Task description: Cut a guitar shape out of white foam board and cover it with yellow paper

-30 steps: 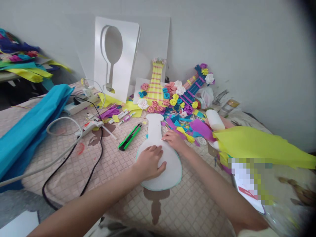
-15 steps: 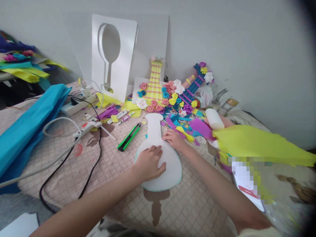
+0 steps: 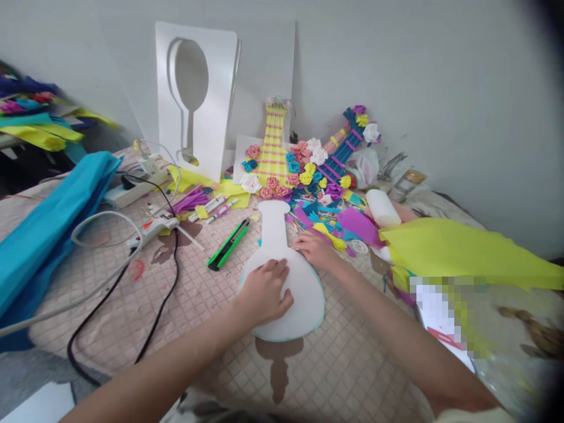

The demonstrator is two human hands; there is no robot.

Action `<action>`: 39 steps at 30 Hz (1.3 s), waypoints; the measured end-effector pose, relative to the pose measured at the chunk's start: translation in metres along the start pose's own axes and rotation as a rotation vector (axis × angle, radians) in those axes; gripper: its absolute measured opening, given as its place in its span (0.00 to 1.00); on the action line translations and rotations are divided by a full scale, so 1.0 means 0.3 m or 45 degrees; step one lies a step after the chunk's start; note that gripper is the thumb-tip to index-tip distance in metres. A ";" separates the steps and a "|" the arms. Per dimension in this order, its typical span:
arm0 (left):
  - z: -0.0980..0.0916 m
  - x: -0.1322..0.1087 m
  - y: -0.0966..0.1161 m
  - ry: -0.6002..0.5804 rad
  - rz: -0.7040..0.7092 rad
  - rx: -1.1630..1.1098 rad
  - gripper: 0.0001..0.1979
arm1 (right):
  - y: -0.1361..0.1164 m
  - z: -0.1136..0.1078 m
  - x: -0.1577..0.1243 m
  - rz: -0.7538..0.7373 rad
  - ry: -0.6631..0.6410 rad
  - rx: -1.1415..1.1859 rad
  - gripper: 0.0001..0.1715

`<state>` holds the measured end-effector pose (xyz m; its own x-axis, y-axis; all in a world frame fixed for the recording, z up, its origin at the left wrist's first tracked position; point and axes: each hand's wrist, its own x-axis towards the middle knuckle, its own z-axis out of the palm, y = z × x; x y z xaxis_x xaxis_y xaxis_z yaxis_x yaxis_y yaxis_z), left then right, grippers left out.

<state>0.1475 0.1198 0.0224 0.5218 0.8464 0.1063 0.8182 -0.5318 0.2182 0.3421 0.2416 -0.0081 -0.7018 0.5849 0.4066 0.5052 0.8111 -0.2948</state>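
Note:
A white guitar-shaped foam cutout [image 3: 304,294] with a teal edge lies flat on the patterned table cloth [image 3: 198,294]. My left hand [image 3: 264,291] rests palm down on its round body, fingers stretched flat. My right hand [image 3: 315,249] presses on the cutout's right edge where the neck meets the body, fingers lying flat. Neither hand holds anything. A green utility knife [image 3: 229,244] lies just left of the neck.
A white foam board [image 3: 198,100] with a guitar-shaped hole leans on the wall. Two decorated paper guitars [image 3: 275,153] with paper flowers stand behind. A glue gun [image 3: 154,226] and cables lie left, beside blue paper [image 3: 44,229]. Yellow paper [image 3: 458,252] and scraps lie right.
The view has shifted slightly to the right. Both hands stay pressed on the cutout in nearly the same places.

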 end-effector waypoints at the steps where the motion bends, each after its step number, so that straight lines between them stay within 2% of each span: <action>1: 0.004 -0.002 0.001 0.009 -0.003 -0.003 0.21 | 0.001 -0.010 -0.006 0.001 0.020 -0.001 0.17; 6: 0.010 -0.002 -0.005 -0.007 0.015 -0.018 0.21 | 0.000 -0.051 -0.030 0.045 0.127 -0.008 0.16; 12: 0.005 0.002 -0.008 -0.005 0.018 -0.032 0.21 | -0.017 0.008 0.030 -0.037 -0.010 0.041 0.15; 16: 0.003 0.000 -0.006 0.003 0.008 -0.035 0.22 | -0.012 -0.008 0.003 -0.055 -0.068 0.043 0.17; 19: 0.003 -0.001 -0.008 -0.010 0.020 -0.041 0.22 | -0.006 -0.016 -0.007 -0.047 -0.089 0.031 0.18; 25: 0.009 -0.004 -0.009 -0.005 0.016 -0.046 0.23 | -0.003 0.033 0.063 -0.025 -0.093 0.013 0.15; 32: 0.006 -0.007 -0.011 -0.010 0.008 -0.065 0.23 | -0.005 -0.014 -0.005 -0.024 -0.092 0.013 0.18; 39: 0.013 -0.012 -0.002 0.010 -0.022 -0.034 0.23 | -0.009 -0.004 0.003 0.001 -0.101 0.034 0.16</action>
<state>0.1461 0.1170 0.0181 0.5054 0.8558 0.1100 0.8204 -0.5161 0.2462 0.3408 0.2400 -0.0058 -0.7397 0.5824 0.3370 0.4926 0.8099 -0.3185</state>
